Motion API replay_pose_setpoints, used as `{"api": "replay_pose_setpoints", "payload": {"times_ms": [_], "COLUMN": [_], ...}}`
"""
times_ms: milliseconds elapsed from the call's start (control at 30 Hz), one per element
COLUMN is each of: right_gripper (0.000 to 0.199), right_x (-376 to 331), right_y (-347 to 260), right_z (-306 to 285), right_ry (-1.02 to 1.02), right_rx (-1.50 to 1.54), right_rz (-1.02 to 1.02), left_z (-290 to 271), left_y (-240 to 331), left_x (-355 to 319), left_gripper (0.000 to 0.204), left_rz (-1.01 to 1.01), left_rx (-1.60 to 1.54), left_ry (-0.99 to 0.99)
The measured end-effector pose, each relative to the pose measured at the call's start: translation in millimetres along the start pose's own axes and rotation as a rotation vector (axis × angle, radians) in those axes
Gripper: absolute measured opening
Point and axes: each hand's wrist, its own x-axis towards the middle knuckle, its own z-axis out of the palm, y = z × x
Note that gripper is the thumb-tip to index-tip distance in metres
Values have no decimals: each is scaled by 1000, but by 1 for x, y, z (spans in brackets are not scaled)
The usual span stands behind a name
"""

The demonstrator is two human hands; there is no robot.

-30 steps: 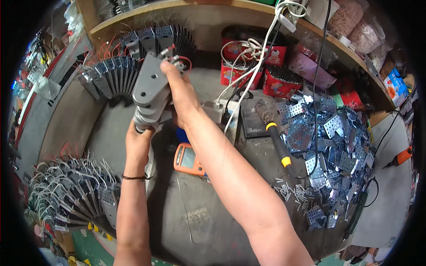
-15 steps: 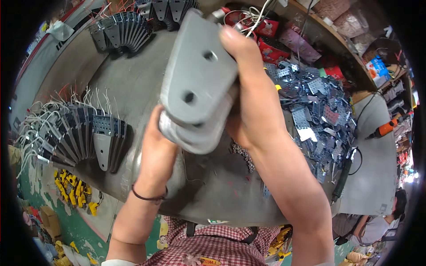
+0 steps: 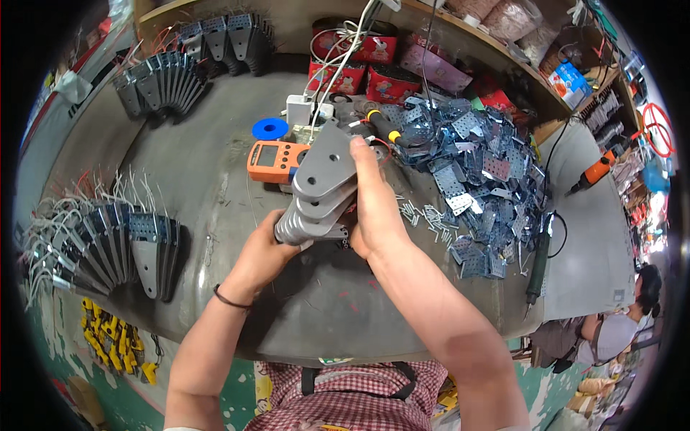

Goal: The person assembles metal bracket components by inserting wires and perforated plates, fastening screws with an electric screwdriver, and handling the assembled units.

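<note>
A fanned stack of grey tapered metal housings point(image 3: 325, 171), each rounded at one end and with two holes in its face, is held between my hands over the middle of the table. My left hand point(image 3: 264, 248) grips the stack's lower left side. Around its right side wraps my right hand point(image 3: 372, 201), with the thumb along the top housing's edge. The fingers of both hands are partly hidden behind the stack. Just beyond it lies an orange handheld meter point(image 3: 267, 167) with a small screen, next to a blue ring-shaped spool point(image 3: 270, 128).
Dark perforated plates point(image 3: 489, 165) lie heaped at the right, beside loose screws point(image 3: 431, 219). More housings with white wires point(image 3: 108, 244) stand fanned at the left. A soldering iron point(image 3: 537, 266) and an orange screwdriver point(image 3: 598, 171) lie at the right. Red tins point(image 3: 392, 82) stand behind.
The stack has come down and away from me, with both hands still on it, and its housings show more fanned out. The view has shifted, so the meter and the spool now show.
</note>
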Motion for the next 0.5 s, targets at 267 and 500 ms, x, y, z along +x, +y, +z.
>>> {"api": "replay_pose_setpoints", "payload": {"times_ms": [267,500], "right_gripper": [68,65], "right_x": [-7,-12], "right_y": [6,-1], "right_z": [12,-21], "right_ry": [94,-145], "right_rx": [-160,13], "right_rz": [-126,-132], "left_z": [-34,0], "left_y": [93,105], "left_x": [-47,-5], "left_gripper": [71,63], "left_rz": [491,669], "left_rx": [97,793], "left_ry": [-6,97]}}
